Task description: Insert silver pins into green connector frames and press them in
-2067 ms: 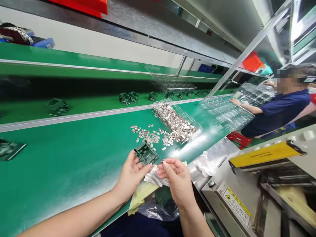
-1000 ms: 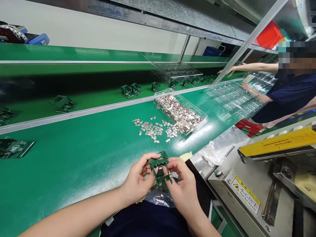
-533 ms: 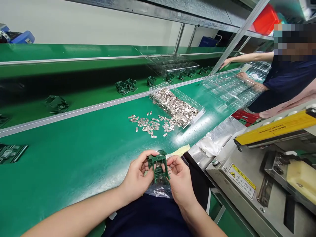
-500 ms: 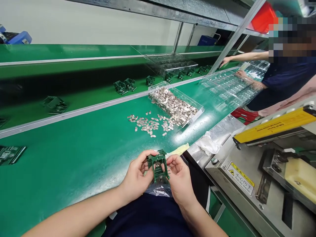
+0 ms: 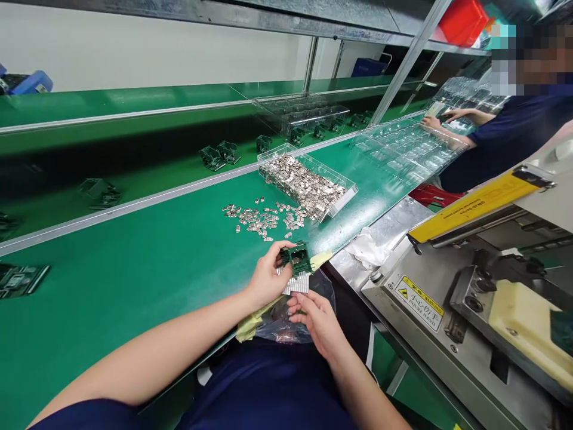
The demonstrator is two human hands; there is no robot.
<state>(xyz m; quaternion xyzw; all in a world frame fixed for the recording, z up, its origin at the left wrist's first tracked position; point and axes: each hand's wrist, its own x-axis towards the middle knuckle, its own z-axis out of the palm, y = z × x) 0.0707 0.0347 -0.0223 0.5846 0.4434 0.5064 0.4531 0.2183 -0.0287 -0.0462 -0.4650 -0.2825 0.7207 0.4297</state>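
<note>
My left hand (image 5: 270, 276) grips a dark green plastic frame (image 5: 299, 259) above the near edge of the green table. Just below the frame lies a light, ribbed strip (image 5: 296, 284). My right hand (image 5: 316, 312) is beside the strip's lower edge, thumb and forefinger close together; whether anything small sits between them is hidden. Beneath both hands hangs a clear plastic bag (image 5: 282, 325), with yellow tape (image 5: 249, 328) near it. Farther up, small metal pieces (image 5: 262, 220) lie loose beside a clear box (image 5: 350, 195) heaped with more of them.
Several green frames (image 5: 262, 143) stand on the belt beyond the metal rail (image 5: 152, 198). A machine with a yellow bar (image 5: 477, 206) occupies the right side. Clear trays (image 5: 407, 149) lie ahead, near another person (image 5: 505, 134). Another green part (image 5: 21, 279) is at far left.
My left hand has shifted up and right with the frame. My right hand has left the frame and moved down, and the ribbed strip is more exposed. The other person's hands have come together.
</note>
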